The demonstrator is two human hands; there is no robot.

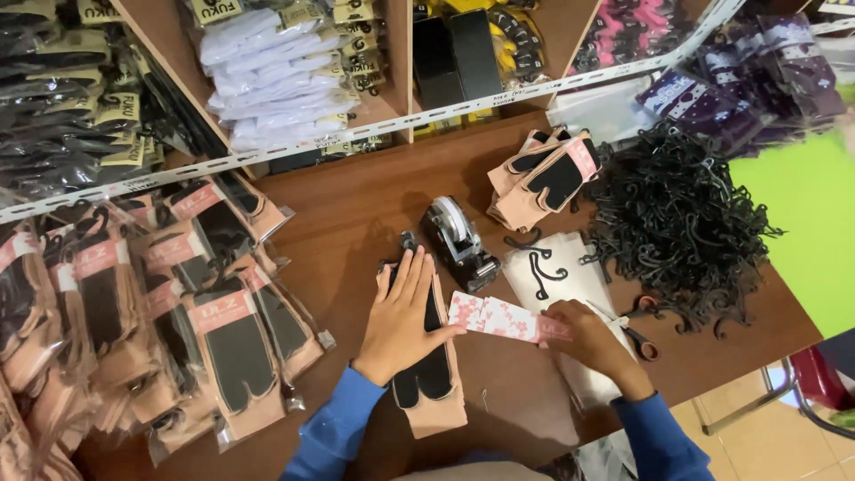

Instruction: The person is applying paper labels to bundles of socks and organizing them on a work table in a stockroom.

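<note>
Beige-and-black split-toe socks (427, 374) are laid flat near the front edge of the brown wooden table (356, 205), toes toward the person, and are pressed down by the left hand (403, 319), whose fingers are spread open and flat, gripping nothing. A pink floral paper band (503, 318) is pinched at its right end by the right hand (588, 337), closed on it, while its left end is touched by the left thumb just beside the socks. Both forearms are covered by blue sleeves and are angled inward from the lower edge. Under the right hand, clear plastic sleeves (561, 276) are stacked, with black plastic hooks lying on them; red-handled scissors (639, 331) are seen just beside. Behind the socks, a black tape dispenser (459, 242) is set. To the left, bagged pairs of the same socks (178, 303) are piled. Farther back, an unbagged bundle of socks (545, 176) is stacked next to a heap of black hooks (677, 223). Beyond these, wooden shelf compartments are filled with white packaged goods (276, 71) and black ones (53, 107).
</note>
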